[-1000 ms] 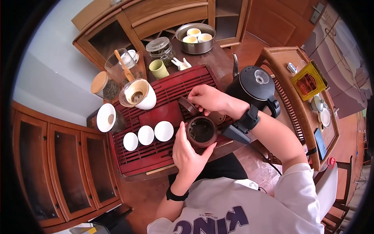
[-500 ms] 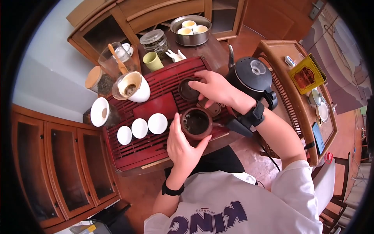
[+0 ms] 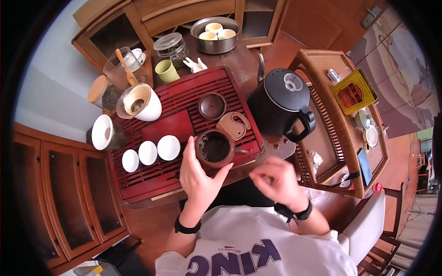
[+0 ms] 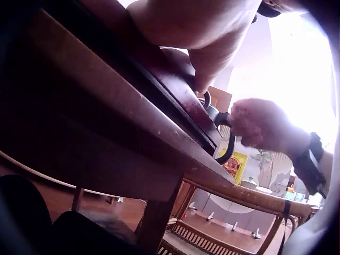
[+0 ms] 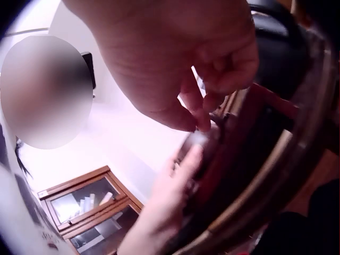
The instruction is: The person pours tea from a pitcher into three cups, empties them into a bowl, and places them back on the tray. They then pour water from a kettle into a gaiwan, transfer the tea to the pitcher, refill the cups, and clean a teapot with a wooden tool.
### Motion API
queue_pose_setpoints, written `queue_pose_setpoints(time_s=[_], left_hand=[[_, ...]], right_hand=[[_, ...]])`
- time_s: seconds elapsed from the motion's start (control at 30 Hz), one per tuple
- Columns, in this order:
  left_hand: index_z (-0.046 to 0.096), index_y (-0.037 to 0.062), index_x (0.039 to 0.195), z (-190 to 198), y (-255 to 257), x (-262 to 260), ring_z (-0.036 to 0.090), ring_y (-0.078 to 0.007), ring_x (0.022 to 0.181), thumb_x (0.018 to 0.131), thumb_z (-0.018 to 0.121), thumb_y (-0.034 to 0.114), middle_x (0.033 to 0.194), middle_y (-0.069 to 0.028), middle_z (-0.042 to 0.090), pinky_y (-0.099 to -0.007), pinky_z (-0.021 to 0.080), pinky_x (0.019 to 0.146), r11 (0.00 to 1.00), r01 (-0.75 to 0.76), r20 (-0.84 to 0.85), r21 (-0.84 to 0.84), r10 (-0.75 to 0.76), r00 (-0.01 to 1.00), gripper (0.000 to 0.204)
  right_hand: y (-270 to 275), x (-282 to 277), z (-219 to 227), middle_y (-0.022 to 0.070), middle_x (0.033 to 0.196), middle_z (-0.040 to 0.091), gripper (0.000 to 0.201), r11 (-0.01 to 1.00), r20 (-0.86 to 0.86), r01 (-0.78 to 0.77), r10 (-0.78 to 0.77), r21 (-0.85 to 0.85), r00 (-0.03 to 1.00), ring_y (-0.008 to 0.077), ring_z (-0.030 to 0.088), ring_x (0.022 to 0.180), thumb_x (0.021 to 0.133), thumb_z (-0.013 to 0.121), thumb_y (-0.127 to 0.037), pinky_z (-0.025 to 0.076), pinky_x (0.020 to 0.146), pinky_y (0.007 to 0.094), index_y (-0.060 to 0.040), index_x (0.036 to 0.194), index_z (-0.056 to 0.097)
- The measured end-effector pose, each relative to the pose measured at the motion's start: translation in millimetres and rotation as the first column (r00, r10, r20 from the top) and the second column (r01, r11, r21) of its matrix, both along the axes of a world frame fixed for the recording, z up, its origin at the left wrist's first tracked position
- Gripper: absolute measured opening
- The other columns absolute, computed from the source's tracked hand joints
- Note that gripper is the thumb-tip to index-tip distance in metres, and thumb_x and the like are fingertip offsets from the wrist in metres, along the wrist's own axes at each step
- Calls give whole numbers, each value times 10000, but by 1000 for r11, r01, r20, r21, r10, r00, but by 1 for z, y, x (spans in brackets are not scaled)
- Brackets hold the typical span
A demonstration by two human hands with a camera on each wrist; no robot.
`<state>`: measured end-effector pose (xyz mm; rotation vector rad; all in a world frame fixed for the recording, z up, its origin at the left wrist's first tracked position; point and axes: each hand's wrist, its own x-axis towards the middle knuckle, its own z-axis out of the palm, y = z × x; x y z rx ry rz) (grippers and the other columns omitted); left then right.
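Note:
A dark brown clay teapot (image 3: 215, 148) stands uncovered near the front edge of the red slatted tea tray (image 3: 161, 181), with dark liquid and leaf bits inside and its handle to the right. My left hand (image 3: 197, 177) rests against it, straight fingers along its left side and thumb at the front. The round brown lid (image 3: 212, 106) lies on the slats behind the pot. Between lid and handle is a tan flat piece with cut-outs (image 3: 234, 126). My right hand (image 3: 278, 179) hovers right of the pot, fingers loosely bent, holding nothing.
Several white cups (image 3: 169, 147) line the tray's left front. A white vessel with a strainer (image 3: 147, 106) sits farther back. A black kettle (image 3: 282, 103) is right of the tray, beside a rattan shelf (image 3: 338, 161). Behind stand a lidded tea jar (image 3: 170, 50) and a metal bowl (image 3: 215, 45) of cups.
My right hand has set the lid down on the tray behind the teapot, let go, and drawn back toward me to the right. My left hand stays against the pot.

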<state>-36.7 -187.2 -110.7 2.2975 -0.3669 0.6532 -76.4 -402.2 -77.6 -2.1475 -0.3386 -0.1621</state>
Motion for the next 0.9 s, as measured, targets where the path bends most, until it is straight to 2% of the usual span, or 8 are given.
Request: queue_pose_setpoints(time_s=[0.13,0.17,0.33,0.43,0.53,0.6,0.83,0.9], left_hand=[[335,-77,1460,0,-1,1,598,-415,1174,685,902,331,1344,-271,541,-451,511,977,1000,2,30,19,-3,1000,1043],[335,-77,1460,0,-1,1,598,-415,1174,685,902,331,1344,-271,541,-451,511,977,1000,8,26,24,-8,1000,1043],[326,-78,1466,-2,0,0,601,-405,1174,697,897,342,1345,-266,541,-448,511,978,999,15,-18,-43,-16,1000,1046],[323,-78,1467,0,0,0,601,-407,1172,698,898,335,1343,-270,540,-447,508,979,999,9,-11,-31,-10,1000,1045],[320,-78,1469,-1,0,0,600,-408,1172,697,899,325,1342,-274,539,-445,505,979,1000,10,-7,-22,-10,1000,1045],[321,-78,1468,-1,0,1,599,-409,1173,699,898,322,1343,-276,538,-445,504,981,1000,8,1,-16,-8,1000,1042],[324,-84,1464,2,0,0,595,-415,1180,705,894,303,1344,-286,531,-450,498,990,1000,10,-30,-18,-11,999,1025],[323,-85,1464,1,0,0,594,-415,1180,707,893,304,1344,-286,531,-451,498,989,1000,19,-36,-25,-20,999,1024]], right_hand=[[10,-26,-42,75,800,602,261,958,65,80,-65,-274,996,268,644,676,799,752,-162,543,597,375,-90,1049,730],[12,-28,-44,78,810,592,398,951,52,58,-45,-304,998,267,643,674,809,745,-222,548,603,375,-100,1183,685],[27,-20,-43,75,799,615,528,911,-28,78,-97,-406,995,266,659,689,808,750,-316,543,595,376,-81,1265,628],[26,-15,-44,54,798,626,479,864,-90,41,-100,-502,991,263,664,694,806,756,-308,541,585,373,-100,1223,647],[18,-16,-53,26,779,613,351,890,32,52,-42,-454,999,240,655,679,806,754,-247,534,566,360,-115,1125,689],[13,-18,-62,21,753,573,226,927,212,88,-10,-365,977,216,629,652,800,746,-165,522,550,351,-125,1020,722],[-10,-24,-45,53,761,502,118,957,225,91,-28,-275,974,234,582,675,760,751,-87,481,534,358,-100,875,729],[-25,-25,-28,55,836,556,152,960,237,70,-4,-271,972,242,578,689,715,773,-61,489,567,356,-86,852,715]])
